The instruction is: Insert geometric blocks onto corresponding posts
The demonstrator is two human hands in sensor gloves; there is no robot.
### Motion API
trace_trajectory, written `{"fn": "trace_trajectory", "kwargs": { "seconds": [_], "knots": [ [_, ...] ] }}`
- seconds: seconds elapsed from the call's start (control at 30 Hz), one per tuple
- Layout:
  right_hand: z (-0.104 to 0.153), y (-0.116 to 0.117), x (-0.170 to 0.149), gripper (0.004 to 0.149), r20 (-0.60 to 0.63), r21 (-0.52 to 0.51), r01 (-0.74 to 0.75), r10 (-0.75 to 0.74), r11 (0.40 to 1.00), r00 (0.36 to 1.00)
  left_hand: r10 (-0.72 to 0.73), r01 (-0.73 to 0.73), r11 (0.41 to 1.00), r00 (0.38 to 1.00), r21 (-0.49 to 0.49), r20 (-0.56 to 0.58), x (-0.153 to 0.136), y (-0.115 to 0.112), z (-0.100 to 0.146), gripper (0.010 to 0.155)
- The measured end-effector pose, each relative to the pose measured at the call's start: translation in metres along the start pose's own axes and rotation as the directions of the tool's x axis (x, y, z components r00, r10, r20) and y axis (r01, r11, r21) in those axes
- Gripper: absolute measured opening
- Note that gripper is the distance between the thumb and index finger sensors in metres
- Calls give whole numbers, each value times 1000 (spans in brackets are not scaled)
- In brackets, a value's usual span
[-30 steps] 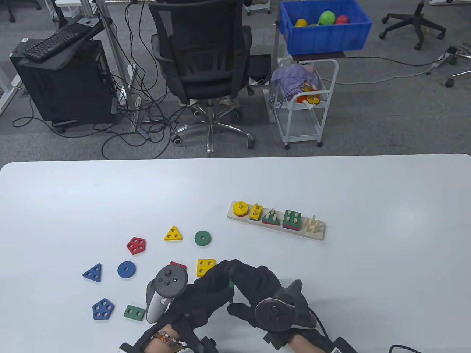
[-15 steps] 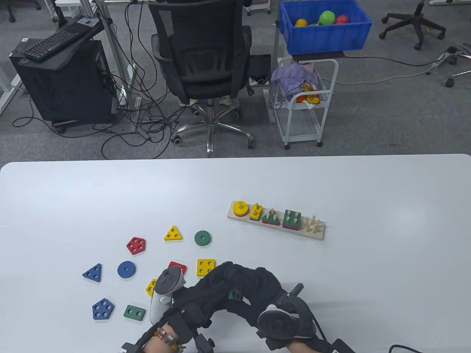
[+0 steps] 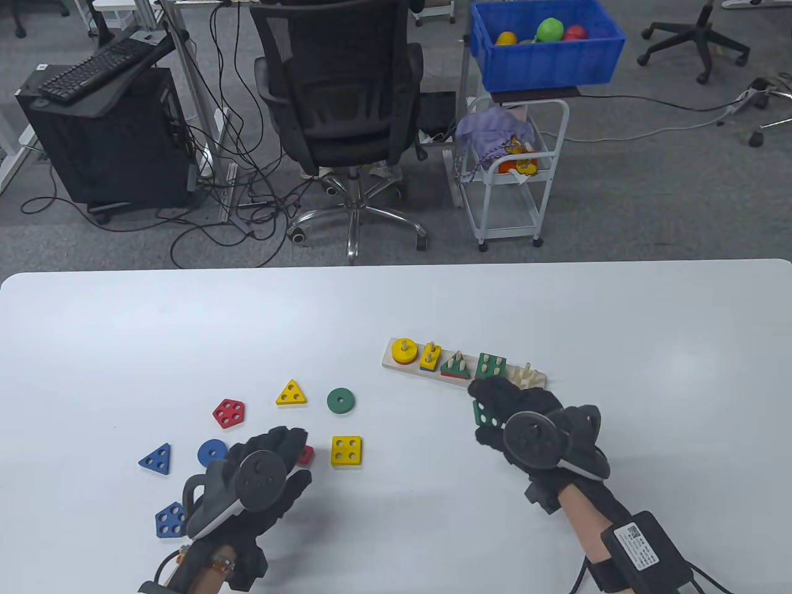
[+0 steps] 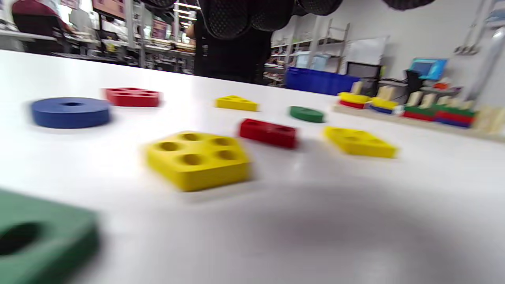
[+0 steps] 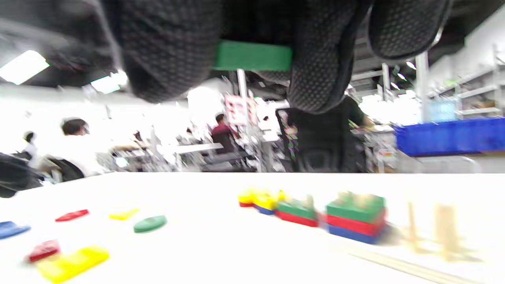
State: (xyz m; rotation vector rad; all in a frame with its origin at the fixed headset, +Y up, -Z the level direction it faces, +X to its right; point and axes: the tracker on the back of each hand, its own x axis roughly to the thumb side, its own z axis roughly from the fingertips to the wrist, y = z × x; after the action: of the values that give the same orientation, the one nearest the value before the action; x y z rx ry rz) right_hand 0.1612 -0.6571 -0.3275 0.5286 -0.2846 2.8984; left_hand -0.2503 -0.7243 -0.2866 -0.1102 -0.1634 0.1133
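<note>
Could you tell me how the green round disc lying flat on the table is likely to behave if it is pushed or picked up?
The green disc lies flat on the table, so a push would probably slide it, not roll it. It looks like painted wood: likely rigid and light. Its low edge may make a pinch awkward; the centre hole could help.

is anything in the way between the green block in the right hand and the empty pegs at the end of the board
Nothing visible. The right hand holds the green block just short of the board, and the bare pegs at its right end stand open, right beside the green square stack.
</note>
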Motion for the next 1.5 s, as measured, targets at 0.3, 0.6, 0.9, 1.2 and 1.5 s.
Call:
{"fn": "trace_trajectory", "kwargs": {
  "seconds": [0.3,0.6,0.9,1.2,1.5],
  "knots": [
    [-40,14,-62,69,-313,161,-124,170,979,934,8,-9,1000,992,-4,-122,-39,-1,5,67],
    [-55,47,-75,69,-406,228,-185,267,956,874,2,-5,1000,992,-24,-128,-39,-3,6,67],
    [-76,68,-74,68,-413,280,-192,299,941,860,-7,3,999,993,-36,-120,-37,-4,6,67],
    [-82,80,-72,68,-398,320,-216,338,922,853,-10,3,999,992,-53,-129,-37,-4,6,67],
    [-61,69,-76,74,-382,288,-123,232,950,894,-6,-1,999,992,-55,-130,-37,-3,7,67]
  ]
}}
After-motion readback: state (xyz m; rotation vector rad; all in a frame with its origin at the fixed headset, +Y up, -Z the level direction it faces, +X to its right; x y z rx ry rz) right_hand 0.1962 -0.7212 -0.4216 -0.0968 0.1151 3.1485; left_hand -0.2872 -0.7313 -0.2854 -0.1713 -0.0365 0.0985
